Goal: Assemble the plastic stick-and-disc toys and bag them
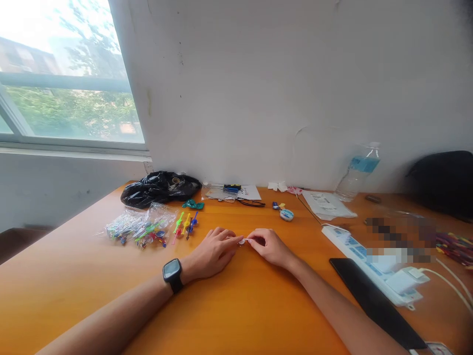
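Both my hands rest on the orange table (236, 315), fingertips meeting at its middle. My left hand (212, 252), with a black smartwatch (172, 274) on the wrist, pinches one end of a tiny whitish piece (242, 241). My right hand (269, 245) pinches the other end, fingers curled. The piece is too small to name. Just left of my hands lie a few loose coloured plastic pins (185, 225) and clear bags of coloured small parts (142, 228).
A black plastic bag (159, 187) and papers (327, 204) lie along the wall, beside a water bottle (357, 171). A white power strip (373, 265) and a black phone (375, 301) sit at the right. A small round blue case (287, 214) lies behind my hands.
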Motion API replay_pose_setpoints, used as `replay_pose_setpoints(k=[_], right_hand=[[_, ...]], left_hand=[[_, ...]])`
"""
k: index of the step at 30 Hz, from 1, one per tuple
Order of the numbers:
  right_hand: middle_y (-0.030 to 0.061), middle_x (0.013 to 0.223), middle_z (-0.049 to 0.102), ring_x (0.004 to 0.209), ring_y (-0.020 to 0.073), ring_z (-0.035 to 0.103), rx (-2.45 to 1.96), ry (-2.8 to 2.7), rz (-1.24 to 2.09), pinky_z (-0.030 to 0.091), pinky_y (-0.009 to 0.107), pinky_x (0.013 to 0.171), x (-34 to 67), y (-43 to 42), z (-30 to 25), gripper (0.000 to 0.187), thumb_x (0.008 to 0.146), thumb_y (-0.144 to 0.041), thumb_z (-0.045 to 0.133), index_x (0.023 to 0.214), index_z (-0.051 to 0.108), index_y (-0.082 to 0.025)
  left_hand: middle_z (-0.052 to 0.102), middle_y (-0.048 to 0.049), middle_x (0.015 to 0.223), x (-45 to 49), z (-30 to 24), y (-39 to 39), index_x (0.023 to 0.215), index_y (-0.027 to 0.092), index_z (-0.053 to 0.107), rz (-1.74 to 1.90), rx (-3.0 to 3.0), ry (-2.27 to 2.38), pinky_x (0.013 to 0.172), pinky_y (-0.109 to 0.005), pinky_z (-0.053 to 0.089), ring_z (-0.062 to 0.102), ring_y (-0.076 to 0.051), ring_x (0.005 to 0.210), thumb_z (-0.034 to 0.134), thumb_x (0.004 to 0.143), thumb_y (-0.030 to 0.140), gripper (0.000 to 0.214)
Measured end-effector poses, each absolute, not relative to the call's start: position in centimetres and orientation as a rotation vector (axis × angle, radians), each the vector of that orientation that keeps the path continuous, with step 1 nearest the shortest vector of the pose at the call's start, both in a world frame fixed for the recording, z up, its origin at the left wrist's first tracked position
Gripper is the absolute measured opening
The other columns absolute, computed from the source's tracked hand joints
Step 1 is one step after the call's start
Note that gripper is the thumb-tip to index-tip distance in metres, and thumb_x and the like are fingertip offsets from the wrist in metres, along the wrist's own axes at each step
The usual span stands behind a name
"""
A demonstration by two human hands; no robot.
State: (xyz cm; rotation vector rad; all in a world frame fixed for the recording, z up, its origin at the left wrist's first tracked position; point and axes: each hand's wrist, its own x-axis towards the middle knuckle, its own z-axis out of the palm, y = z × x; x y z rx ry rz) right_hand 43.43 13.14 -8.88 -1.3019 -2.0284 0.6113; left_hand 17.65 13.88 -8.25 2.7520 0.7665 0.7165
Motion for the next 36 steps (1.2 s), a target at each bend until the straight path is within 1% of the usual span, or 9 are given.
replay_pose_setpoints(k=[5, 9, 14, 17, 20, 24, 27, 32, 36], right_hand=[[0.0054, 0.085, 0.077, 0.075, 0.0199, 0.065, -1.310, -2.042, 0.632, 0.047, 0.030, 0.068, 43.6, 13.1, -8.7, 0.026, 0.096, -0.033, 0.059, 0.088, 0.081, -0.021], [0.0050, 0.084, 0.075, 0.075, 0.0194, 0.063, -1.304, -2.090, 0.583, 0.046, 0.030, 0.069, 43.4, 12.9, -8.5, 0.028, 0.098, -0.033, 0.057, 0.089, 0.081, -0.023], [0.0048, 0.087, 0.074, 0.077, 0.0191, 0.064, -1.302, -2.086, 0.506, 0.047, 0.030, 0.072, 42.6, 12.8, -8.9, 0.026, 0.100, -0.031, 0.056, 0.097, 0.081, -0.024], [0.0046, 0.085, 0.072, 0.077, 0.0189, 0.063, -1.285, -2.082, 0.478, 0.046, 0.030, 0.072, 42.2, 12.8, -9.2, 0.027, 0.101, -0.031, 0.055, 0.098, 0.081, -0.024], [0.0049, 0.083, 0.070, 0.075, 0.0188, 0.062, -1.287, -2.081, 0.476, 0.045, 0.030, 0.070, 42.1, 12.9, -9.3, 0.028, 0.102, -0.034, 0.055, 0.098, 0.081, -0.024], [0.0053, 0.085, 0.070, 0.076, 0.0189, 0.062, -1.281, -2.062, 0.483, 0.046, 0.031, 0.072, 42.2, 13.0, -9.4, 0.029, 0.103, -0.036, 0.054, 0.101, 0.081, -0.025], [0.0054, 0.085, 0.070, 0.075, 0.0189, 0.061, -1.285, -2.044, 0.491, 0.047, 0.031, 0.071, 42.2, 13.1, -9.5, 0.029, 0.103, -0.037, 0.055, 0.100, 0.081, -0.025], [0.0052, 0.088, 0.070, 0.078, 0.0189, 0.062, -1.283, -2.037, 0.512, 0.048, 0.031, 0.073, 42.2, 13.1, -9.5, 0.028, 0.103, -0.036, 0.055, 0.102, 0.081, -0.025], [0.0047, 0.087, 0.068, 0.078, 0.0185, 0.062, -1.290, -2.050, 0.492, 0.047, 0.030, 0.073, 42.1, 13.1, -9.4, 0.027, 0.103, -0.035, 0.055, 0.102, 0.081, -0.026]], left_hand=[[0.066, -0.0079, 0.128, 17.6, -8.2, 13.9, 0.152, 0.039, 0.049, 0.729, 2.752, 0.745, 0.098, -0.045, 0.049, 0.057, -0.028, 0.113, 0.048, 0.103, 0.023, 0.052], [0.066, -0.0076, 0.129, 17.7, -8.4, 14.0, 0.147, 0.037, 0.053, 0.734, 2.764, 0.758, 0.098, -0.044, 0.048, 0.057, -0.027, 0.113, 0.047, 0.103, 0.022, 0.047], [0.066, -0.0080, 0.130, 17.7, -8.3, 13.9, 0.141, 0.031, 0.057, 0.740, 2.794, 0.795, 0.098, -0.044, 0.046, 0.056, -0.028, 0.116, 0.052, 0.100, 0.021, 0.042], [0.067, -0.0080, 0.132, 17.7, -8.2, 13.9, 0.137, 0.029, 0.058, 0.750, 2.809, 0.797, 0.100, -0.045, 0.046, 0.056, -0.029, 0.119, 0.053, 0.098, 0.020, 0.040], [0.068, -0.0077, 0.131, 17.7, -8.2, 13.9, 0.134, 0.028, 0.059, 0.772, 2.805, 0.800, 0.101, -0.045, 0.045, 0.057, -0.029, 0.121, 0.054, 0.096, 0.019, 0.039], [0.068, -0.0073, 0.129, 17.8, -8.2, 14.0, 0.131, 0.028, 0.059, 0.759, 2.798, 0.798, 0.102, -0.045, 0.046, 0.058, -0.029, 0.120, 0.056, 0.095, 0.019, 0.038], [0.069, -0.0077, 0.125, 17.9, -8.1, 14.0, 0.128, 0.028, 0.060, 0.757, 2.799, 0.790, 0.099, -0.044, 0.048, 0.059, -0.028, 0.116, 0.054, 0.096, 0.018, 0.034], [0.069, -0.0082, 0.111, 18.2, -8.3, 14.1, 0.112, 0.025, 0.063, 0.751, 2.814, 0.789, 0.089, -0.041, 0.049, 0.061, -0.026, 0.105, 0.050, 0.100, 0.019, 0.020], [0.068, -0.0088, 0.105, 18.4, -8.4, 14.2, 0.108, 0.024, 0.063, 0.751, 2.822, 0.797, 0.086, -0.040, 0.049, 0.061, -0.026, 0.102, 0.047, 0.102, 0.022, 0.016]])
